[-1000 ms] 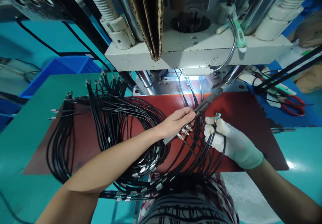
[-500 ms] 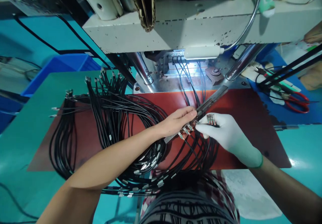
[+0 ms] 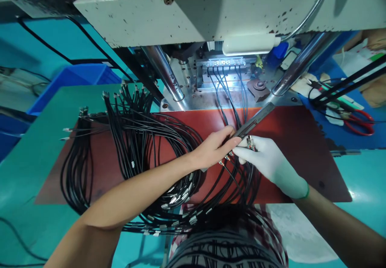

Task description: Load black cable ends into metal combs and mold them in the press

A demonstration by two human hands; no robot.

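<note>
My bare left hand [image 3: 214, 149] grips a long dark metal bar [image 3: 256, 120] that slants up to the right over the red mat [image 3: 301, 139]. Several cable ends with metal terminals [image 3: 224, 160] sit along the bar under my fingers. My white-gloved right hand [image 3: 268, 163] pinches a few black cables with metal terminals [image 3: 249, 142] right beside the bar, its fingertips touching my left hand. Black cables [image 3: 235, 179] loop down from both hands toward my lap. More cables run up into the lit mould [image 3: 224, 71] of the press.
A big bundle of black cables [image 3: 132, 139] lies on the left of the mat. The press's grey platen [image 3: 211, 7] and steel columns [image 3: 164, 73] hang overhead. A blue bin [image 3: 75, 83] stands far left. Red-handled scissors [image 3: 358, 121] lie at the right.
My head has dipped, so the mould under the press shows more. My right hand moved left from apart to meet my left hand at the bar, bringing its terminals along.
</note>
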